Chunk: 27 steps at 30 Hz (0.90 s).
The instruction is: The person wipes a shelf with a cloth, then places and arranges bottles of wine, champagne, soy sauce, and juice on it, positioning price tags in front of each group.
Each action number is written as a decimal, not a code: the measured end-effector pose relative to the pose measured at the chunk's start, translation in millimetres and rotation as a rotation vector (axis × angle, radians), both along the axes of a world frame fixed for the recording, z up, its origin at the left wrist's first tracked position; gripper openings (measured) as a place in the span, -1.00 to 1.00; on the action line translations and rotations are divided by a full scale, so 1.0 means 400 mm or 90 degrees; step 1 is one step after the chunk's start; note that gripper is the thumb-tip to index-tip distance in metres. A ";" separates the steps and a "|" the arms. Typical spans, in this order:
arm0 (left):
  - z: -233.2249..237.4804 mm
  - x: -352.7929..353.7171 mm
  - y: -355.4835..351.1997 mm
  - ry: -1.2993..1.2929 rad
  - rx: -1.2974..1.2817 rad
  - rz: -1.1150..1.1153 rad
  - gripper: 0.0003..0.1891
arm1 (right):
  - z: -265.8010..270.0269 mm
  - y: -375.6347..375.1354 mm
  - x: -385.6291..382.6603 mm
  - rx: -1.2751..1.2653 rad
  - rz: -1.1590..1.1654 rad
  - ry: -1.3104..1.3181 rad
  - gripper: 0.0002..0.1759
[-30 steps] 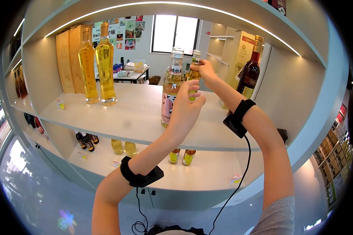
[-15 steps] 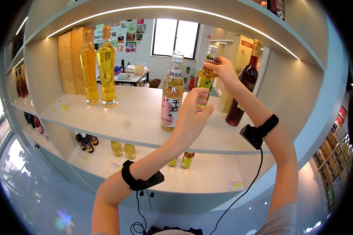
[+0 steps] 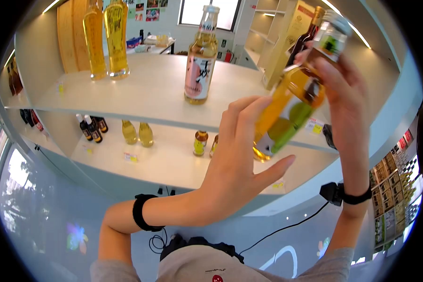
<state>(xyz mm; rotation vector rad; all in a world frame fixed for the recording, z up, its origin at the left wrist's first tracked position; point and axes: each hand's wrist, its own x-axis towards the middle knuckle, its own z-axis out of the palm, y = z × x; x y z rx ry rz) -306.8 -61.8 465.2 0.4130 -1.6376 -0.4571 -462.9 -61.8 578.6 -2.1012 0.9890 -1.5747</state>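
My right hand (image 3: 345, 87) is wrapped round the neck of a glass bottle (image 3: 289, 110) of yellow liquid with a green and white label. The bottle is tilted, its cap towards the upper right and its base towards the lower left. My left hand (image 3: 235, 150) is open beside its lower part, fingertips right at the glass and thumb spread out below the base. On the shelf (image 3: 150, 89) to the left, a bottle with a pink and white label (image 3: 199, 73) stands upright.
Two tall yellow bottles (image 3: 115, 42) stand at the shelf's left. A dark red bottle (image 3: 308, 35) and a tall box (image 3: 286, 47) are at the right, partly behind my right hand. The lower shelf (image 3: 169, 162) holds several small bottles. A black cable (image 3: 286, 230) runs from my right wrist.
My right hand has lifted the yellow bottle off the shelf, bringing it closer and tilting it. My left hand has followed beside it. The view has tipped downward.
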 end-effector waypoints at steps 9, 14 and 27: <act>-0.163 0.059 0.124 -0.071 0.094 -0.023 -0.20 | -0.197 0.168 0.050 0.113 0.050 0.003 -0.30; -0.316 0.099 0.136 -0.126 0.182 0.045 -0.28 | -0.337 0.141 0.067 0.278 0.195 0.072 -0.50; -0.693 0.238 -0.068 -0.179 0.308 0.144 -0.32 | -0.693 -0.129 0.184 0.372 0.248 0.165 -0.61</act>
